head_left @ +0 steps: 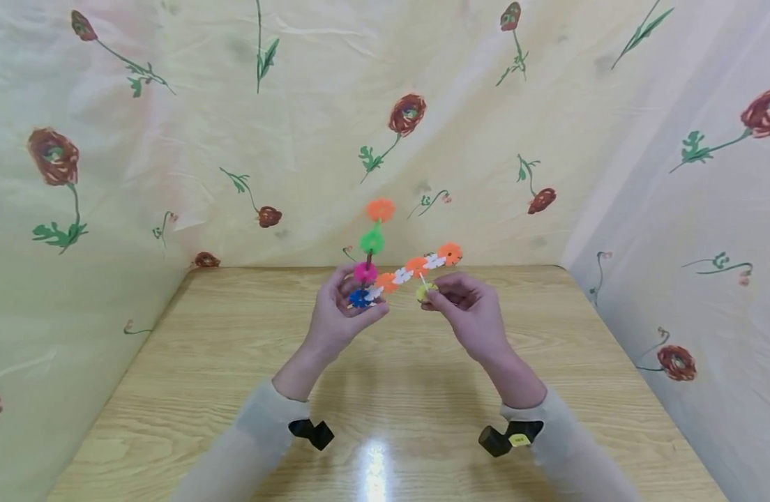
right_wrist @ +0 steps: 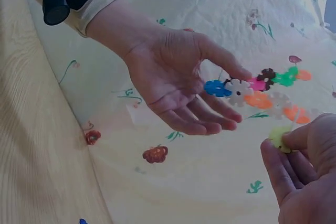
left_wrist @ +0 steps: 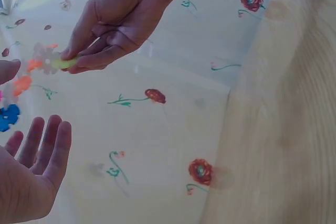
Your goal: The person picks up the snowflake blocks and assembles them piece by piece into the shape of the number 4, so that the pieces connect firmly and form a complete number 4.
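Note:
A chain of flower-shaped plastic interlocking discs [head_left: 416,266] is held up above the table, bent in a V. One branch rises through a pink disc [head_left: 365,272] and a green disc [head_left: 372,241] to an orange disc [head_left: 381,210]; the other alternates white and orange. A blue disc [right_wrist: 216,88] sits at the bend. My right hand [head_left: 476,314] pinches a yellow disc [right_wrist: 280,138] between thumb and fingers; a white disc seen edge-on joins it to the chain. Around the bend, my left hand [right_wrist: 176,72] has its thumb near the pink disc and its fingers loosely extended; any contact is unclear.
A light wood-grain table [head_left: 385,390] lies below both hands. Flower-patterned cloth [head_left: 322,104] hangs at the back and both sides. Black devices [head_left: 312,434] are strapped at both sleeve cuffs. A small blue thing [right_wrist: 83,221] shows at the right wrist view's bottom edge.

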{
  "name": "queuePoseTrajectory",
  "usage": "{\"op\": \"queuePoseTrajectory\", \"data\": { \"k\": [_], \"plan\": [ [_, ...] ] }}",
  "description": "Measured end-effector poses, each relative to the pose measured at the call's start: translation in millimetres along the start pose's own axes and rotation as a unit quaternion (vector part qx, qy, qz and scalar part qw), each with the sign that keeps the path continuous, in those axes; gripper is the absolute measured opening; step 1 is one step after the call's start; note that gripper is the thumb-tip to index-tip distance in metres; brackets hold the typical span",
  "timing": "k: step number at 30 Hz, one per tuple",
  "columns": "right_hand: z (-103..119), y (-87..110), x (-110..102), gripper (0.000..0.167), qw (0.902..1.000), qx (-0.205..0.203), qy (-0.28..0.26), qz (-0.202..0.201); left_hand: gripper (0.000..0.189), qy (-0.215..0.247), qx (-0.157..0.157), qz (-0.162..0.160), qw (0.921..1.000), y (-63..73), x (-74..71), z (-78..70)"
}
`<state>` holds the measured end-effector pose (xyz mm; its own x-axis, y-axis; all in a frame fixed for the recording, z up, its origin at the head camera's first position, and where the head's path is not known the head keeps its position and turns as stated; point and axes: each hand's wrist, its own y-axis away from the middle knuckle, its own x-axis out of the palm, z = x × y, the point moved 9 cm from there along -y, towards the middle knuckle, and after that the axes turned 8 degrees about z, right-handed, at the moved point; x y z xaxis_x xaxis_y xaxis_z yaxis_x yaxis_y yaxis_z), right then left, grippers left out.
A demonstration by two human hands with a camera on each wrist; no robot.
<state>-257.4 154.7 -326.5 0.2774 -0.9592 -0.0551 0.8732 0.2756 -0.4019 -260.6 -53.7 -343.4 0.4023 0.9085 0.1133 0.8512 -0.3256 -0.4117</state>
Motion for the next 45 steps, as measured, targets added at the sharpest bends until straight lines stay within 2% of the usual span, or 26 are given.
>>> {"op": "queuePoseTrajectory", "data": {
  "k": [4,8,11,18,21,26,31,36,39,41,43,45],
  "plan": [
    [-2,-0.4,4,0.026,0.9983,-0.022,-0.054,-0.005,0.054,0.007,-0.021,0.008,0.9997,0.2,8.1,8.7],
    [-7,0.8,13,0.030,0.9960,-0.022,-0.086,0.001,0.039,-0.007,-0.026,-0.004,0.9996,0.0,13.2,10.9],
    [-12,3.1,20,0.032,0.9951,-0.011,-0.099,0.004,0.033,0.004,-0.016,-0.025,0.9996,-1.1,15.9,8.6],
    [-17,6.5,34,0.037,0.9926,-0.006,-0.118,0.027,0.037,0.052,0.031,-0.077,0.9952,-1.9,17.2,2.4],
    [-17,6.2,38,0.034,0.9934,-0.011,-0.109,0.036,0.036,0.057,0.031,-0.085,0.9943,-1.4,17.3,3.0],
    [-16,3.8,43,0.013,0.9973,-0.012,-0.057,0.045,0.034,0.052,0.004,-0.084,0.9951,-0.4,13.5,7.1],
    [-15,-1.3,46,0.020,0.9982,-0.019,0.002,0.057,0.039,0.034,-0.001,-0.097,0.9947,0.9,2.7,4.1],
    [-20,-13.3,47,0.015,0.9919,-0.029,0.088,0.087,0.039,0.019,0.000,-0.122,0.9924,1.7,-10.8,0.2],
    [-39,-24.9,45,0.014,0.9838,-0.001,0.142,0.110,0.042,0.017,-0.010,-0.137,0.9904,3.5,-16.6,-0.7],
    [-58,-32.1,44,0.016,0.9737,0.029,0.185,0.129,0.045,0.021,-0.021,-0.141,0.9896,5.0,-18.7,0.4],
    [-80,-37.9,45,0.019,0.9583,0.056,0.233,0.156,0.044,0.022,-0.030,-0.137,0.9899,5.6,-19.5,2.1],
    [-103,-41.7,48,0.023,0.9375,0.080,0.282,0.187,0.045,0.022,-0.036,-0.132,0.9903,6.0,-20.2,3.7]
  ]
}}
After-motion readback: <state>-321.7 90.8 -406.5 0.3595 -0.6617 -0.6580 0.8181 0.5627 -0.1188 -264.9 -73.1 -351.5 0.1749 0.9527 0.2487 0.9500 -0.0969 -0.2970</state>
